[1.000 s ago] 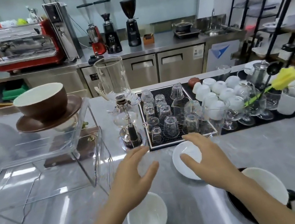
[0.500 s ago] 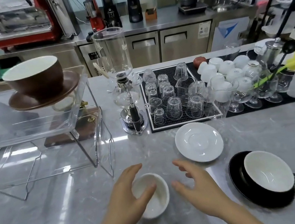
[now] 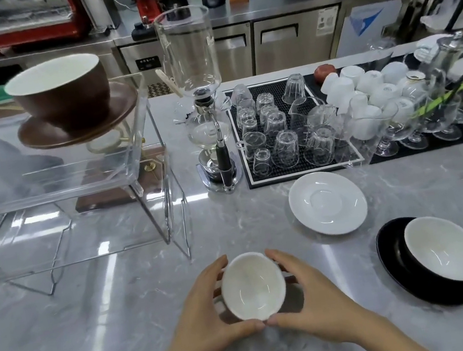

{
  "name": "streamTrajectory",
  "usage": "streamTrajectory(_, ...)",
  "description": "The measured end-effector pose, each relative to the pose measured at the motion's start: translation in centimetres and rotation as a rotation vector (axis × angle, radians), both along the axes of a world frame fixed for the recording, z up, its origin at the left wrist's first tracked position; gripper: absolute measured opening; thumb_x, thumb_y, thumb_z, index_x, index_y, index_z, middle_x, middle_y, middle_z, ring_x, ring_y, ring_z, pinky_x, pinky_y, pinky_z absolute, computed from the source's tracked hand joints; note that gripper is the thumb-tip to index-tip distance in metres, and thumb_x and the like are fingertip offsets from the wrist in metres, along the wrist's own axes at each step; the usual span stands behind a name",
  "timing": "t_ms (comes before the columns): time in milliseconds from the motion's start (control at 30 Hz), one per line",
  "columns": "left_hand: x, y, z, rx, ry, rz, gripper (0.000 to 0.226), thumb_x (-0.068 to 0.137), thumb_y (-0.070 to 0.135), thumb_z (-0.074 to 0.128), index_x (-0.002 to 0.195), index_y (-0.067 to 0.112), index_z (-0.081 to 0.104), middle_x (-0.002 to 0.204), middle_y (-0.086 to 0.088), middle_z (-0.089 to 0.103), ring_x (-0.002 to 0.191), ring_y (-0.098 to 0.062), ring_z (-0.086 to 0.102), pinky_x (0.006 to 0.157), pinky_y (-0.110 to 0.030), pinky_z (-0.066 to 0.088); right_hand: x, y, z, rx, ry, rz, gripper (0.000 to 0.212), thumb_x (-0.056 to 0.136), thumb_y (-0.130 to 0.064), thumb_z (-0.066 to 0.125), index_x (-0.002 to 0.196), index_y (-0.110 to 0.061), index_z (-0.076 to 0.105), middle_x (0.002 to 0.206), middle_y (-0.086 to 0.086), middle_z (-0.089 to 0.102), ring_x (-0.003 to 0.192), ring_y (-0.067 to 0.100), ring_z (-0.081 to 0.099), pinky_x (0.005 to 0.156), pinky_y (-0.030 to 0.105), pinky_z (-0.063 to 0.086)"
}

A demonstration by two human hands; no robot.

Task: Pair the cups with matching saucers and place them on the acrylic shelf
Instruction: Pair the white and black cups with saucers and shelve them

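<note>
A white cup sits low in the middle of the counter, cradled from both sides: my left hand curls round its left wall and my right hand round its right wall, thumbs meeting at its near rim. An empty white saucer lies to the upper right of it. A black cup with a white inside stands on a black saucer at the right. On top of the clear acrylic shelf at the left stands a brown cup on a brown saucer.
A glass siphon coffee maker stands beside the shelf. Behind the white saucer a black mat holds several upturned glasses, with white cups and stemmed glasses further right. A steel back counter carries a red espresso machine and grinders.
The view has tilted down. Both hands came back from the white saucer and closed round the white cup, the right hand joining the left.
</note>
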State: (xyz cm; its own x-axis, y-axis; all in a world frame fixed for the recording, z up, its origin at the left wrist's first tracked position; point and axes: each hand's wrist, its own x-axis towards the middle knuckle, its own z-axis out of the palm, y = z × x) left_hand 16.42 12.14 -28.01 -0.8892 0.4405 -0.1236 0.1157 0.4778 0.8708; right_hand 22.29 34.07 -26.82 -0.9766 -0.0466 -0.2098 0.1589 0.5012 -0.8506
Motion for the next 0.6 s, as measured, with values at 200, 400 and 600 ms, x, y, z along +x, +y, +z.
streamTrajectory(200, -0.6, -1.0, -0.9, 0.069, 0.016, -0.055, 0.101, 0.045, 0.049, 0.097, 0.133, 0.039, 0.049, 0.131, 0.021, 0.06, 0.115, 0.009, 0.059, 0.093, -0.013, 0.05, 0.1, -1.3, 0.2, 0.005, 0.028, -0.048, 0.098, 0.063, -0.037, 0.089, 0.139, -0.051, 0.028, 0.14, -0.042, 0.034, 0.13, -0.019, 0.034, 0.102, 0.004, 0.032)
streamTrajectory(400, -1.5, -1.3, -0.8, 0.11, 0.039, -0.091, 0.087, 0.047, 0.033, 0.099, 0.122, 0.043, 0.057, 0.12, 0.031, 0.062, 0.11, 0.004, 0.063, 0.091, -0.013, 0.05, 0.2, -2.3, 1.8, 0.024, 0.038, -0.099, 0.087, 0.064, -0.019, 0.089, 0.125, -0.055, 0.039, 0.125, -0.047, 0.045, 0.119, -0.017, 0.045, 0.09, 0.001, 0.037)
streamTrajectory(600, -1.5, -1.1, -0.3, 0.137, -0.005, -0.068, 0.084, 0.043, 0.019, 0.101, 0.117, 0.033, 0.065, 0.11, 0.027, 0.07, 0.101, 0.002, 0.068, 0.085, -0.013, 0.053, 0.2, -2.5, 2.1, 0.017, 0.056, -0.128, 0.076, 0.061, -0.022, 0.091, 0.125, -0.031, 0.052, 0.117, -0.018, 0.062, 0.111, 0.003, 0.059, 0.087, 0.017, 0.05)
